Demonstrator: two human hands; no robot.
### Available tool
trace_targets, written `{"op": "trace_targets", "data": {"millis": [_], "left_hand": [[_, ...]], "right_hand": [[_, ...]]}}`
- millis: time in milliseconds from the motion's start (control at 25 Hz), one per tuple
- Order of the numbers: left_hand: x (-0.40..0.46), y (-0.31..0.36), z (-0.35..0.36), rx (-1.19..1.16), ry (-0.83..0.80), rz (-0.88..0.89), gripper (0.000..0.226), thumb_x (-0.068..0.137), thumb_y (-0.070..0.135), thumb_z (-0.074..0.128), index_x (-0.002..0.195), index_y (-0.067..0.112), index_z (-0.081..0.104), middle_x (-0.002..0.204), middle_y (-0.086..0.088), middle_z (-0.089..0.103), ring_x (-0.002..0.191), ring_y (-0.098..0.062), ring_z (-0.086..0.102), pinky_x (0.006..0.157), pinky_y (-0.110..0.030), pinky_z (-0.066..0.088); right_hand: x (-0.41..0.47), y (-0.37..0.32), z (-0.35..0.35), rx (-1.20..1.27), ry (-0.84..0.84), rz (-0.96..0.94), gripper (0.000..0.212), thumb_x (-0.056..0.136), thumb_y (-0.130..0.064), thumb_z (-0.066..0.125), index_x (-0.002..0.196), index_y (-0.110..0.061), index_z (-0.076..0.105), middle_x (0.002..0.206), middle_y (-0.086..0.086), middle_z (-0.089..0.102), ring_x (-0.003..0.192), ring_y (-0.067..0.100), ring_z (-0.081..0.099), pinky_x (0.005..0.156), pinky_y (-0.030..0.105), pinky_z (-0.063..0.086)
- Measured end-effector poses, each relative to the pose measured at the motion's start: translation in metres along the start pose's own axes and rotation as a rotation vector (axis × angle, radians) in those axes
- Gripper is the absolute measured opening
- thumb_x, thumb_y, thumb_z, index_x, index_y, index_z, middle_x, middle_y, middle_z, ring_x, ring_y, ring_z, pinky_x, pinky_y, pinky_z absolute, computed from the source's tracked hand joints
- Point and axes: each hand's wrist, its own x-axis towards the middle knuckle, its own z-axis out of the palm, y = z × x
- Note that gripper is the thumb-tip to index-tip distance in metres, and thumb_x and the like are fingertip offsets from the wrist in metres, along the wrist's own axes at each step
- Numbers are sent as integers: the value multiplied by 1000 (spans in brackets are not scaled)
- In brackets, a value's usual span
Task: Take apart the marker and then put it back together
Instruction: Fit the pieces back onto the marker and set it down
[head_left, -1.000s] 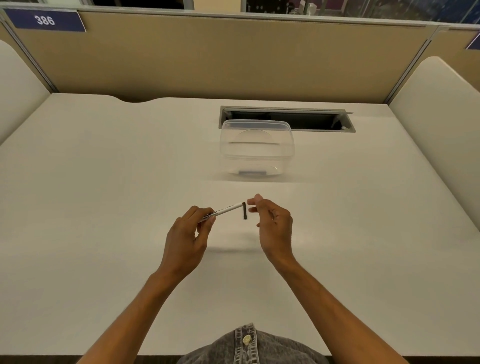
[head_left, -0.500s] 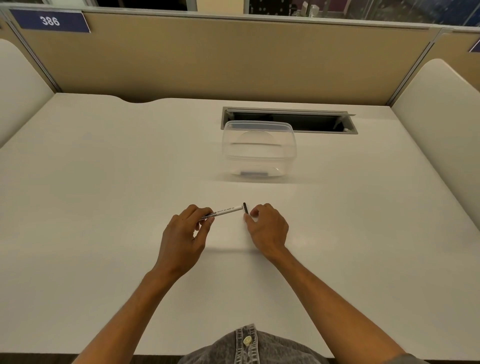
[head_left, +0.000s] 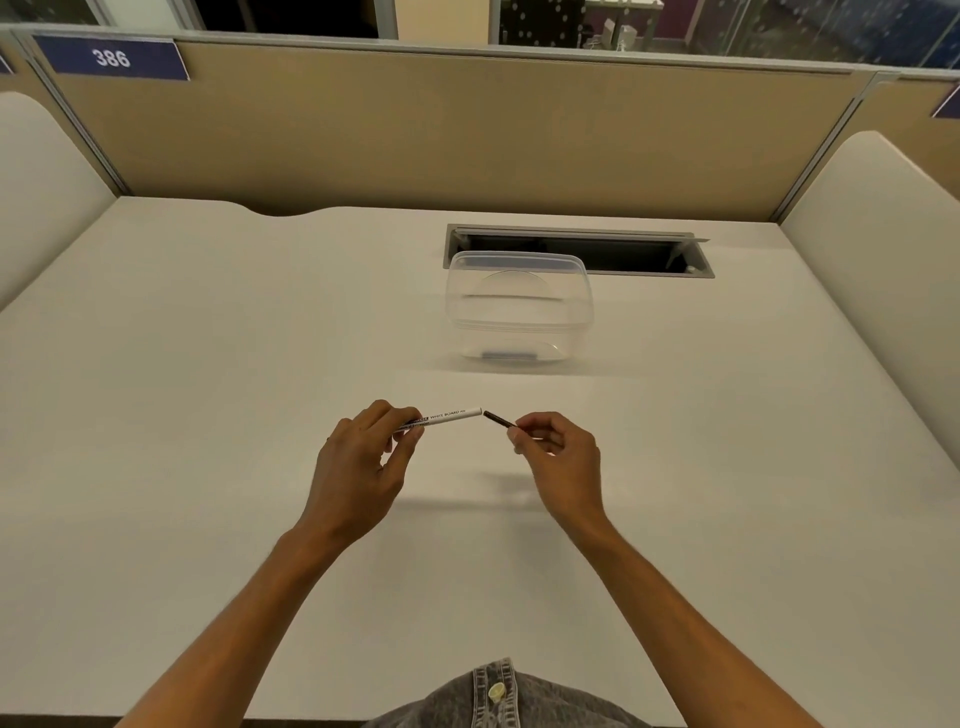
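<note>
Item: whiteboard marker barrel (head_left: 451, 417), white with black lettering, held clear above the desk (head_left: 208, 415) in the left hand (head_left: 358, 467). The fingers of that hand are closed narrowly around the barrel's left end; the rest of the barrel projects to the right and slightly farther from the person, its long axis running nearly left to right. Companion item: a small dark slender piece (head_left: 498, 419), apparently the marker's inner part or tip, though too small to identify firmly, pinched between fingertips of the right hand (head_left: 558, 457). Its axis tilts down toward the right, with its upper-left end aimed at the barrel's open right end. The two ends stand just apart, almost touching, nearly in line but not quite collinear. Governing relation: the dark piece lies directly right of the barrel mouth, and the right hand is the nearer one to the gap; joining would call for levelling the piece to the barrel's axis and a short leftward travel. Change from the earlier frames: one second before, the dark piece hung roughly upright at the barrel's end; half a second before, the right hand was low at the desk beside that end; now that hand is raised and drawn off to the right, with the piece turned end-on to the barrel. Also present: a clear plastic container (head_left: 519, 306) farther back on the desk, well apart from both hands.
</note>
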Motion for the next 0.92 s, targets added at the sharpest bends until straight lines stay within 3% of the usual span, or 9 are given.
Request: {"op": "trace_targets", "data": {"millis": [280, 480, 680, 920], "left_hand": [[11, 11, -5, -2, 1, 60, 17, 93, 29, 51, 97, 19, 65, 79, 16, 48, 62, -5, 46, 63, -22, 36], [11, 17, -5, -3, -5, 81, 16, 93, 29, 52, 98, 22, 65, 79, 18, 48, 66, -1, 48, 64, -15, 34], [12, 19, -8, 10, 0, 97, 16, 93, 28, 52, 99, 22, 65, 79, 17, 49, 62, -8, 46, 62, -26, 41], [13, 22, -11, 21, -17, 106, 16, 93, 28, 52, 99, 21, 66, 80, 15, 52, 63, -11, 48, 63, -30, 44]], "right_hand": [[-13, -33, -28, 121, -8, -85, 6, 85, -18, 72, 88, -23, 72, 81, -5, 73, 82, 12, 68, 73, 29, 54], [-14, -41, -32, 85, -24, -127, 6, 85, -19, 72, 87, -25, 73, 80, -10, 73, 78, 6, 65, 58, 19, 43], [-16, -44, -36, 18, -26, -199, 8, 86, -20, 71, 87, -28, 72, 82, -14, 72, 81, 4, 64, 54, 19, 39], [-17, -47, -39, -29, -36, -251, 9, 86, -21, 71, 88, -30, 72, 84, -17, 72, 81, 3, 65, 56, 18, 39]]}}
